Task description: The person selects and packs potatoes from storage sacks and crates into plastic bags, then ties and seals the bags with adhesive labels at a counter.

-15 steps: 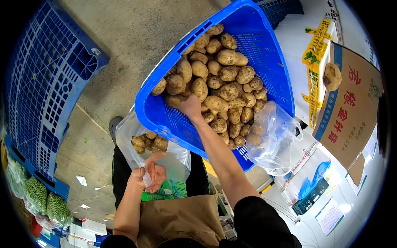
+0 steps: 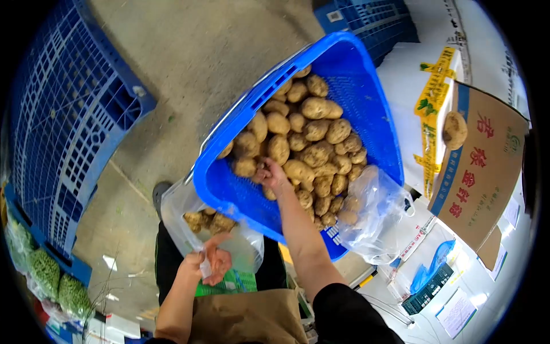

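A blue plastic basket (image 2: 375,123) holds a heap of soil-marked potatoes (image 2: 317,155). My right hand (image 2: 274,176) reaches into its near left side, fingers curled among the potatoes. It appears closed around a potato, mostly hidden under the hand. Below the basket's rim, my left hand (image 2: 209,265) grips the edge of a clear plastic bag (image 2: 182,229), some of its fingers extended. Several potatoes (image 2: 213,222) lie inside this bag. Another clear plastic bag (image 2: 375,221) hangs over the basket's right side, with potatoes visible through it.
Blue plastic pallets (image 2: 69,114) stand at left, and another blue pallet (image 2: 372,26) is at the back. On the right, a single potato (image 2: 455,130) rests on a cardboard box (image 2: 481,172) beside a taped white box (image 2: 401,97). A green crate (image 2: 229,284) shows beneath my left hand.
The view has shifted, so the basket appears lower. My right hand stays at the same spot in the heap, and its curled fingers now show more. My left hand keeps its hold on the bag.
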The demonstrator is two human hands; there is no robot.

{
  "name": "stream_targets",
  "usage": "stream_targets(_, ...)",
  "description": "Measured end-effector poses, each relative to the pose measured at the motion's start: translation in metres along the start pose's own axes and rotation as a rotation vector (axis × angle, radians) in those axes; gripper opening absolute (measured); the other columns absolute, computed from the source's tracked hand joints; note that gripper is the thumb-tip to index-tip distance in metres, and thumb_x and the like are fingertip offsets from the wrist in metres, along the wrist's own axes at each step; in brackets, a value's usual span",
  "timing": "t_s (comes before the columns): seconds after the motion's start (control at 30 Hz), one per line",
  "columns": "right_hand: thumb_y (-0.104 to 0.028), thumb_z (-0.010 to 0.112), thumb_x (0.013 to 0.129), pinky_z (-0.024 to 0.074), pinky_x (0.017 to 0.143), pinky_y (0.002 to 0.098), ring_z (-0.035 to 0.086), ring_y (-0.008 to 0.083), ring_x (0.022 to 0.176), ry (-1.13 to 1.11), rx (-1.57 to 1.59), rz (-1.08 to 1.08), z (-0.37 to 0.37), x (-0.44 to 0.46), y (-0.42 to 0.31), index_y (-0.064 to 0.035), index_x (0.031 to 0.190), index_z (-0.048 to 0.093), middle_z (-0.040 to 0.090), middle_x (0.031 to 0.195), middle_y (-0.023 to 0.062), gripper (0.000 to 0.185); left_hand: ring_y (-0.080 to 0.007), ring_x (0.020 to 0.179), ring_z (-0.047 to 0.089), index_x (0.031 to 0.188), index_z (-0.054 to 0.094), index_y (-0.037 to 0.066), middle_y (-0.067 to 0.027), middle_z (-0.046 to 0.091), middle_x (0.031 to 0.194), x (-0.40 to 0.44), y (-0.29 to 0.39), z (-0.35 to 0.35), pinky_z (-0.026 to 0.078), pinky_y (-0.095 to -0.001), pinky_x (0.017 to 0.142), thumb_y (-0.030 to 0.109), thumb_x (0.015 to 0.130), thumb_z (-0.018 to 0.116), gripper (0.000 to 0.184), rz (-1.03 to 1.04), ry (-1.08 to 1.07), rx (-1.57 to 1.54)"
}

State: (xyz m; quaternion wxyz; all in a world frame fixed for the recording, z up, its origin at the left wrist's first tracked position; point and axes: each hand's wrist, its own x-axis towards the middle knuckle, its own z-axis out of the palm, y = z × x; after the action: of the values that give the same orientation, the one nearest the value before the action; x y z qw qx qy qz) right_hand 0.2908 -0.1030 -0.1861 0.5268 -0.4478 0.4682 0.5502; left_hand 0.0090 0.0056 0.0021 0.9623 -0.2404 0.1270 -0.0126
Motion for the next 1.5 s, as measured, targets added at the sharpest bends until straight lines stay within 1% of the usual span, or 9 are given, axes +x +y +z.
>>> stream_targets(0.27, -0.016, 0.043, 0.097, 0.0334, 0.047, 0.0256, 0.026, 0.0095, 0.044, 0.041, 0.090, -0.039, 0.015, -0.009, -0.014, -0.0048, 0.102, 0.043, 0.051, 0.074, 0.0087, 0.012, -0.0286, 0.046, 0.056, 0.144, 0.021, 0.012, -0.0292, 0.055, 0.092, 0.007, 0.003, 0.002, 0.043, -0.0300, 0.037, 0.034, 0.084, 0.064, 0.077, -0.018, -0.058, -0.051)
stream_targets(0.47, -0.010, 0.073, 0.078, 0.0484, 0.089, 0.0459, 0.054, 0.0337, 0.112, -0.035, -0.461, -0.317, 0.014, 0.000, -0.039, -0.0084, 0.146, 0.010, 0.046, 0.130, 0.0238, 0.093, -0.0273, 0.045, 0.055, 0.144, 0.020, 0.012, -0.0286, 0.054, 0.094, 0.006, 0.002, -0.003, 0.044, -0.0316, 0.036, 0.034, 0.084, 0.063, 0.078, -0.026, -0.025, -0.034)
stream_targets(0.53, -0.007, 0.071, 0.079, 0.0499, 0.056, 0.0335, 0.060, 0.0216, 0.079, 0.118, -0.413, -0.498, 0.062, -0.038, -0.029, -0.0059, 0.142, 0.021, 0.058, 0.112, 0.0181, 0.080, -0.0278, 0.045, 0.056, 0.145, 0.018, 0.012, -0.0286, 0.054, 0.095, 0.006, 0.004, -0.003, 0.043, -0.0320, 0.035, 0.034, 0.083, 0.064, 0.080, -0.026, -0.002, -0.026)
stream_targets(0.73, -0.006, 0.064, 0.083, 0.0515, 0.082, 0.0389, 0.058, 0.0258, 0.101, 0.160, -0.559, -0.650, 0.010, 0.039, -0.026, 0.0059, 0.121, 0.048, 0.059, 0.111, 0.0143, 0.043, -0.0269, 0.047, 0.056, 0.144, 0.019, 0.011, -0.0259, 0.057, 0.089, 0.003, -0.005, -0.003, 0.041, -0.0293, 0.032, 0.037, 0.079, 0.068, 0.085, -0.004, 0.107, 0.037)
stream_targets(0.9, -0.033, 0.074, 0.073, 0.0440, 0.083, 0.0443, 0.048, 0.0272, 0.106, 0.586, -0.584, -0.585, 0.020, -0.009, -0.027, 0.0047, 0.135, 0.026, 0.044, 0.125, 0.0181, 0.087, -0.0160, 0.037, 0.045, 0.137, 0.032, 0.003, -0.0163, 0.054, 0.062, -0.017, 0.000, 0.015, 0.035, -0.0261, 0.032, 0.041, 0.084, 0.062, 0.071, 0.148, 0.458, 0.352)
stream_targets(0.97, -0.023, 0.072, 0.074, 0.0218, 0.110, 0.0480, 0.029, 0.0339, 0.133, 0.201, -0.292, -0.705, 0.027, -0.078, -0.025, 0.0033, 0.144, 0.006, 0.029, 0.140, 0.0288, 0.100, -0.0098, 0.036, 0.035, 0.128, 0.043, 0.002, -0.0023, 0.044, 0.055, -0.033, -0.002, 0.029, 0.026, -0.0230, 0.033, 0.039, 0.091, 0.053, 0.054, 0.265, 0.756, 0.447)
stream_targets(1.07, -0.024, 0.071, 0.073, 0.0509, 0.086, 0.0352, 0.055, 0.0261, 0.109, -0.083, -0.299, -0.902, 0.006, -0.162, -0.006, 0.0000, 0.134, 0.035, 0.051, 0.121, 0.0168, 0.074, -0.0057, 0.039, 0.028, 0.122, 0.049, 0.003, 0.0051, 0.032, 0.055, -0.048, -0.009, 0.064, 0.021, -0.0211, 0.036, 0.037, 0.095, 0.048, 0.044, 0.384, 0.918, 0.429)
stream_targets(1.33, -0.017, 0.077, 0.068, 0.0368, 0.102, 0.0385, 0.047, 0.0252, 0.119, -0.451, -1.142, -0.507, -0.014, -0.233, 0.126, -0.0017, 0.126, 0.046, 0.049, 0.126, 0.0159, 0.067, -0.0055, 0.043, 0.027, 0.132, 0.040, 0.002, 0.0045, 0.032, 0.059, -0.028, -0.093, 0.114, 0.021, -0.0204, 0.040, 0.041, 0.092, 0.050, 0.056, 0.267, 0.832, 0.498)
stream_targets(1.5, -0.035, 0.067, 0.077, 0.0308, 0.106, 0.0436, 0.037, 0.0383, 0.128, -0.022, -1.763, -0.478, -0.110, -0.107, 0.182, 0.0022, 0.137, 0.033, 0.038, 0.138, 0.0240, 0.078, -0.0049, 0.042, 0.028, 0.136, 0.032, -0.003, 0.0048, 0.032, 0.058, -0.026, -0.031, 0.117, 0.023, -0.0198, 0.040, 0.053, 0.090, 0.046, 0.074, 0.520, 0.895, 0.544)
